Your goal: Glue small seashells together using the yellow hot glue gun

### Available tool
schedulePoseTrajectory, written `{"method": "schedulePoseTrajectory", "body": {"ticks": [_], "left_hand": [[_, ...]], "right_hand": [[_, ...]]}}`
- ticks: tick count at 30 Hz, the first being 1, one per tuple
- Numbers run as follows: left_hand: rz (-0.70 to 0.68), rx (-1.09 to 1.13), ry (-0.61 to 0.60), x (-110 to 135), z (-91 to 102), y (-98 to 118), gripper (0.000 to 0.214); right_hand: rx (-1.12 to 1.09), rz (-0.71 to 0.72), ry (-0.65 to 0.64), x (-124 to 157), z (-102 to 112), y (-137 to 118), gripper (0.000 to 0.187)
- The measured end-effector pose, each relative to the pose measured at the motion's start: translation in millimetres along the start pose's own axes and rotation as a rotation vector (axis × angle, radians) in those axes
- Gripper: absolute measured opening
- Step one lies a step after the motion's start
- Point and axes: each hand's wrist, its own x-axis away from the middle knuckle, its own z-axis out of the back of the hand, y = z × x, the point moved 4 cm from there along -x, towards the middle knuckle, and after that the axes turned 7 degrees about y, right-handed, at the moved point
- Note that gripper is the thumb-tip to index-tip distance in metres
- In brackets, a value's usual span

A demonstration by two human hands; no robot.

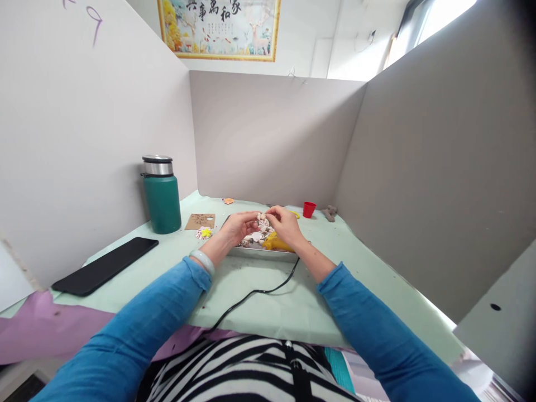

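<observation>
My left hand (238,228) and my right hand (286,224) meet over a shallow metal tray (263,254). Between their fingertips is a small cream-coloured piece, maybe a shell (262,216); both hands pinch it. Its exact shape is too small to make out. Under the hands, the tray holds several whitish shell-like bits (256,237). A yellow glue gun (276,242) lies in the tray, below my right hand, and a black cord (256,291) runs from there towards me.
On the left stand a green bottle (162,202) and a black phone-like slab (109,264). Brown card (200,221) and a round piece with a yellow star (204,233) lie nearer the tray. A red cup (309,210) stands back right. Grey partitions (276,134) enclose the table.
</observation>
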Motion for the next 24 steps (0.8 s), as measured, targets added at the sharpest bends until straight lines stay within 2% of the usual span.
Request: {"method": "schedulePoseTrajectory", "body": {"ticks": [7,15,24], "left_hand": [[-0.042,-0.046,0.061,2.8,-1.6,2.3,0.021],[-0.191,-0.233,0.092,4.3,-0.1,4.7,0.040],[-0.300,-0.307,0.112,5.8,-6.7,8.3,0.039]], "right_hand": [[-0.007,-0.023,0.003,0.2,-0.3,-0.5,0.016],[0.012,-0.029,0.022,0.4,-1.1,2.6,0.016],[0.004,-0.047,0.036,0.7,-0.7,2.7,0.019]]}}
